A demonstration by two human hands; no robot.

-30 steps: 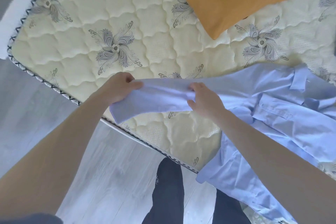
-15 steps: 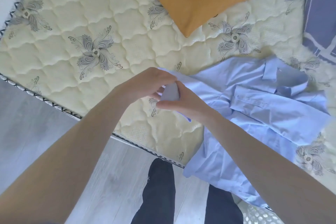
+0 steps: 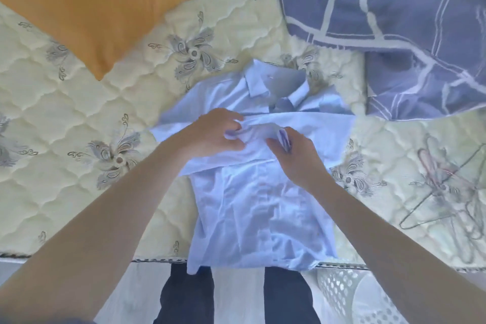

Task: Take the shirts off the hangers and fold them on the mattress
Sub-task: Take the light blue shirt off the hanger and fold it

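A light blue shirt [image 3: 257, 213] lies front up on the quilted cream mattress [image 3: 65, 166], its collar pointing away from me and its hem hanging over the near edge. One sleeve is folded across the chest. My left hand [image 3: 213, 134] pinches the sleeve fabric at the chest. Just to its right, my right hand [image 3: 294, 158] grips the sleeve's cuff end, thumb on top. Wire hangers [image 3: 444, 192] lie on the mattress at the right.
An orange pillow [image 3: 100, 5] lies at the back left. A blue checked blanket [image 3: 394, 29] is bunched at the back right. A white perforated basket [image 3: 349, 297] stands on the floor by my legs, below the mattress edge.
Both hands carried the sleeve from the left side over onto the shirt's chest. The view swung right, bringing the blanket and hangers into sight.
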